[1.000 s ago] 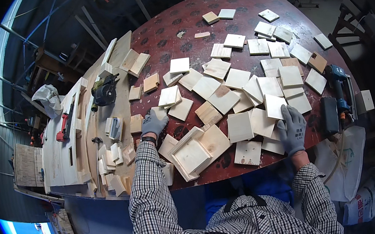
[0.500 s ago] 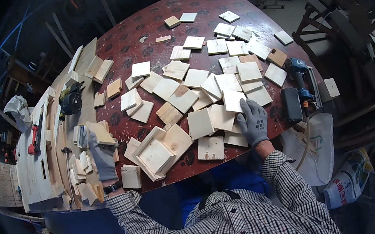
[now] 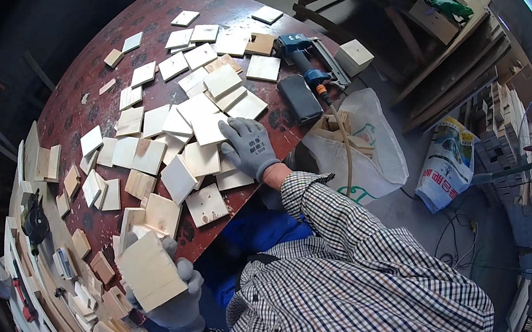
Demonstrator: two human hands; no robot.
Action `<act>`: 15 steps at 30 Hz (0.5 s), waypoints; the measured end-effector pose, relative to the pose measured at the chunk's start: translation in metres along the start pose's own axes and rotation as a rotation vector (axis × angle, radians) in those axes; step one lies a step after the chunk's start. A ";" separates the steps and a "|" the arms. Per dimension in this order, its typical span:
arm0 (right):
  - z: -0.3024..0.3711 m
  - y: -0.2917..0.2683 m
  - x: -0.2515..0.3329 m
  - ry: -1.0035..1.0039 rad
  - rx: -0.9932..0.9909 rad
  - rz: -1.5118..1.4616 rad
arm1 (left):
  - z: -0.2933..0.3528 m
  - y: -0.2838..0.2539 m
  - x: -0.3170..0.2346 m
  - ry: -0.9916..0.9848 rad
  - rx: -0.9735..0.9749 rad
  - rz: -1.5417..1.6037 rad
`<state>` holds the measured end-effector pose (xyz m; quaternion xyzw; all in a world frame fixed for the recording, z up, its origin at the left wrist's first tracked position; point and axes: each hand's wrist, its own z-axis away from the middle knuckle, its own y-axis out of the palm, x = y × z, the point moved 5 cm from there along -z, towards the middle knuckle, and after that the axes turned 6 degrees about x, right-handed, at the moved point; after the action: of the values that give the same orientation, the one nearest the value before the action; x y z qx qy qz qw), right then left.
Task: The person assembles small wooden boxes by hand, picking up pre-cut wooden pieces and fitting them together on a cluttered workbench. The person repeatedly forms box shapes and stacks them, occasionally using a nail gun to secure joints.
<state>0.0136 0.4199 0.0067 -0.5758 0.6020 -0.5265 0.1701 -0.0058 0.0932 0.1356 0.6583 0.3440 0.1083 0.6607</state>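
My left hand (image 3: 185, 294), in a grey glove, is closed around a thick square wooden block (image 3: 152, 271) in front of the table's near edge. The block hides some of the fingers. My gloved right hand (image 3: 250, 149) rests at the near edge of the pile, fingers apart, fingertips on the corner of a pale wooden square (image 3: 206, 128). Around it lie many similar squares, overlapping loosely. One square with dark marks (image 3: 207, 206) lies nearest the table edge. Part of a stacked wooden piece (image 3: 162, 216) shows just beyond my left hand.
A blue nail gun (image 3: 307, 66) with a hose lies right of the pile on the red-brown table (image 3: 104, 113). Beyond the edge hang a white bag (image 3: 371, 145) and a printed sack (image 3: 444, 166). Boards, wood offcuts and a dark power tool (image 3: 35, 223) line the left side.
My left hand has brought the wooden block from the offcuts at the left toward my body. The view has swung to the right. My right hand stays at the same wooden square.
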 end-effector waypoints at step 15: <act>0.002 0.011 -0.005 -0.047 0.022 0.085 | -0.019 0.050 0.034 -0.033 0.187 0.113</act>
<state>0.0111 0.4211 -0.0051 -0.5602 0.6159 -0.5116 0.2124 0.0238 0.1340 0.1742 0.7371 0.3042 0.1018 0.5948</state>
